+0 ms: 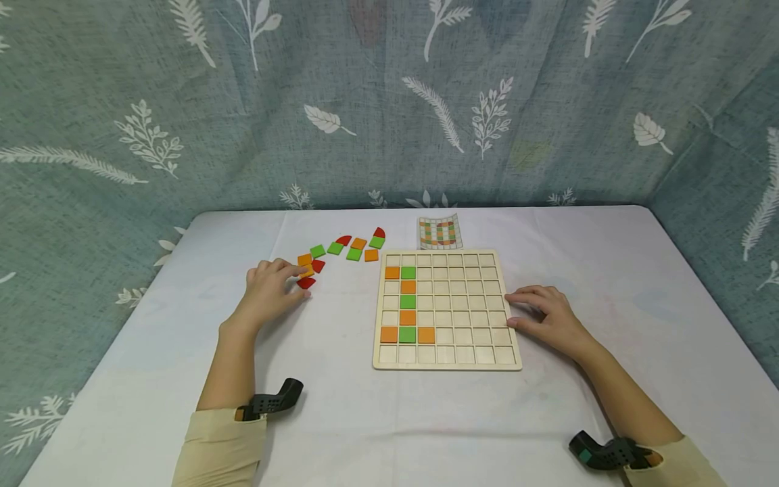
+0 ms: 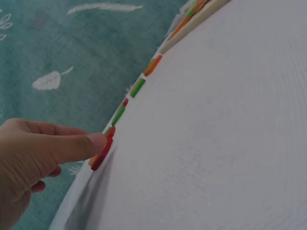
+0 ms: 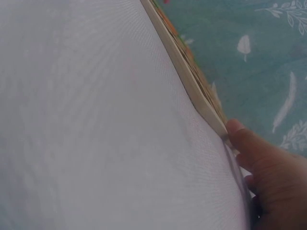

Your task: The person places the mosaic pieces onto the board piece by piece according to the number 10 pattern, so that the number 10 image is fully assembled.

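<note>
Eight squares (image 1: 407, 302) sit in the board (image 1: 447, 368), which lies between my grips. Left grip (image 1: 269, 292) is spread: index on a loose orange square (image 1: 308, 272), thumb beside a red piece (image 1: 306, 283). No pinch that I can make out. Second orange square (image 1: 303, 260) is just beyond the index, another red piece (image 1: 318, 266) just right of its tip. Green square (image 1: 318, 251) farther out; other loose pieces (image 1: 354, 254) trail off rightward from that grip, toward the board. Right grip (image 1: 544, 316) is relaxed, thumb and fingers against the board edge nearest it. Printed grid card (image 1: 439, 232) is just past the board, ahead and left of the right grip.

Looks like a one-piece pick. I'd slide the orange square off its neighbours before closing, else one probably comes along. Light index pressure; flat pieces likely skate on the cloth-covered counter (image 1: 341, 419). Best pinch: thumb and index on opposite edges. Right side: gentle bracing only, a hard push could shift the board.
</note>
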`<state>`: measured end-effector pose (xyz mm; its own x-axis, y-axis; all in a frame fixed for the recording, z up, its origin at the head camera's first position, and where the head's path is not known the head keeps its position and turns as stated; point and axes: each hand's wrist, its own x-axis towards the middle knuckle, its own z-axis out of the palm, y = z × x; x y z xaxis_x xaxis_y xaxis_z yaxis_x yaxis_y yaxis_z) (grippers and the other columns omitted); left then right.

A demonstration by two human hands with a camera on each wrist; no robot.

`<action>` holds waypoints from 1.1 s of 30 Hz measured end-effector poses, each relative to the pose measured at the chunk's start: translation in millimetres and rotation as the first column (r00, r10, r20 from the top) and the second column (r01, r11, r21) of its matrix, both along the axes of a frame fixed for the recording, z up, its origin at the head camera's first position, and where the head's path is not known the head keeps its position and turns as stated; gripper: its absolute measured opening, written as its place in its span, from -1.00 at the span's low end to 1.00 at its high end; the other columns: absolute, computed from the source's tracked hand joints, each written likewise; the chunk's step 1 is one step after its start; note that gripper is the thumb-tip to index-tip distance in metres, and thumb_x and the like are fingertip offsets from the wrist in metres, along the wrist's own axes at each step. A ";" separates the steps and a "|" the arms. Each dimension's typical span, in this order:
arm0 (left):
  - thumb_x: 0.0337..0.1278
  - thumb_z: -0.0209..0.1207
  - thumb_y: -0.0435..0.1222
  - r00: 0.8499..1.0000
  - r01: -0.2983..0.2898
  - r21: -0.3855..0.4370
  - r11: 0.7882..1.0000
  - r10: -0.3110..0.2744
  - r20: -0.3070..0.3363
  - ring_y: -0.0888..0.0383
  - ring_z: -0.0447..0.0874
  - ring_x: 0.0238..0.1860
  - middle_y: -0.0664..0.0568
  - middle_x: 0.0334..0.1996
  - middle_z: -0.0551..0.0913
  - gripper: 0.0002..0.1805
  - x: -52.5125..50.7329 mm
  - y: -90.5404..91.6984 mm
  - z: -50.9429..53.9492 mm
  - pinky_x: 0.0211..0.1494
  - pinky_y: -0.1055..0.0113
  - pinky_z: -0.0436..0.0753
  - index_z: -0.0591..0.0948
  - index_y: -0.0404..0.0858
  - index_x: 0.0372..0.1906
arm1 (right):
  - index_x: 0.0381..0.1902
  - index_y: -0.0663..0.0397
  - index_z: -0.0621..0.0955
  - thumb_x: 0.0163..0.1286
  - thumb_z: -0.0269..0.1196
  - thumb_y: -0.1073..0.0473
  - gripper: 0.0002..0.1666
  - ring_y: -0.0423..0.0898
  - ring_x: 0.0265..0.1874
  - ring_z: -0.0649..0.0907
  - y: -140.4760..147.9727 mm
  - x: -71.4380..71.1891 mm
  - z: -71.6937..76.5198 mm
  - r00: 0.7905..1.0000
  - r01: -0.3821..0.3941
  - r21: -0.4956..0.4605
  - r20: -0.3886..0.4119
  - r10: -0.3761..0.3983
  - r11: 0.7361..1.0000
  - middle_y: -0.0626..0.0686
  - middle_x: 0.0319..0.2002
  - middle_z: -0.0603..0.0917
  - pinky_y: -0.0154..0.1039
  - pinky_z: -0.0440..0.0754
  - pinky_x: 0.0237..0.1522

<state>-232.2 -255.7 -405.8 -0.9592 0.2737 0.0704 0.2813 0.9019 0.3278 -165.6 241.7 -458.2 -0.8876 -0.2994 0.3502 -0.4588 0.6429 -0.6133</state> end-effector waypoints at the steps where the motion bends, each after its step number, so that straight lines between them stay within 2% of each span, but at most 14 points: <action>1: 0.07 0.26 -0.18 1.000 -0.010 -0.010 1.000 0.010 0.002 -0.18 0.30 0.05 -0.22 0.02 0.50 -0.52 -0.4 -1.1 -1.6 0.02 -0.08 0.13 0.57 -0.28 0.11 | -0.02 0.13 0.65 0.04 0.44 0.21 -0.51 0.07 -0.06 0.44 -0.2 0.0 0.1 1.000 0.000 0.000 -0.001 0.000 1.000 0.17 -0.03 0.59 0.01 0.20 -0.03; 4: 0.09 0.25 -0.18 1.000 -0.029 -0.013 1.000 0.029 0.009 -0.18 0.31 0.06 -0.22 0.03 0.53 -0.55 -1.3 -3.4 -5.9 0.02 -0.08 0.13 0.58 -0.27 0.10 | -0.01 0.13 0.65 0.04 0.44 0.21 -0.51 0.07 -0.06 0.44 -0.7 0.4 0.5 1.000 0.000 0.000 0.003 0.000 1.000 0.17 -0.03 0.59 0.01 0.20 -0.03; 8: 0.11 0.24 -0.18 1.000 -0.024 -0.006 1.000 0.024 0.000 -0.17 0.34 0.04 -0.21 0.01 0.57 -0.58 -2.4 -3.8 -10.1 0.00 -0.07 0.13 0.59 -0.25 0.08 | -0.02 0.13 0.65 0.03 0.44 0.21 -0.52 0.06 -0.05 0.43 -0.3 0.5 0.3 1.000 0.004 -0.001 0.010 -0.004 1.000 0.17 -0.03 0.59 0.02 0.20 -0.01; 22: 0.13 0.23 -0.24 0.998 0.068 0.113 0.991 -0.067 -0.013 -0.07 0.34 -0.03 -0.08 -0.23 0.62 -0.62 -2.9 8.3 -17.3 0.01 0.02 0.12 0.60 -0.27 0.06 | -0.02 0.13 0.66 0.04 0.44 0.22 -0.53 0.08 -0.05 0.44 0.0 0.4 0.6 1.000 0.005 0.004 0.000 -0.005 1.000 0.17 -0.03 0.60 0.02 0.20 -0.02; 27: 0.18 0.19 -0.19 0.998 0.044 0.110 0.993 -0.040 -0.041 -0.07 0.30 -0.08 -0.09 -0.26 0.53 -0.55 -5.1 9.5 -24.3 -0.02 0.04 0.14 0.56 -0.30 0.14 | -0.02 0.14 0.65 0.04 0.44 0.23 -0.52 0.10 -0.04 0.44 0.7 -0.5 -1.4 1.000 -0.002 0.005 -0.009 0.002 1.000 0.17 -0.04 0.60 0.04 0.19 -0.01; 33: 0.20 0.16 -0.17 1.000 0.008 0.131 0.991 -0.005 -0.018 -0.07 0.26 -0.06 -0.11 -0.25 0.48 -0.56 -6.4 8.3 -31.1 -0.02 0.04 0.15 0.56 -0.28 0.14 | -0.02 0.14 0.65 0.03 0.44 0.22 -0.52 0.07 -0.04 0.44 0.0 -0.9 -1.9 1.000 -0.004 0.002 -0.004 0.004 1.000 0.16 -0.05 0.60 0.05 0.19 0.01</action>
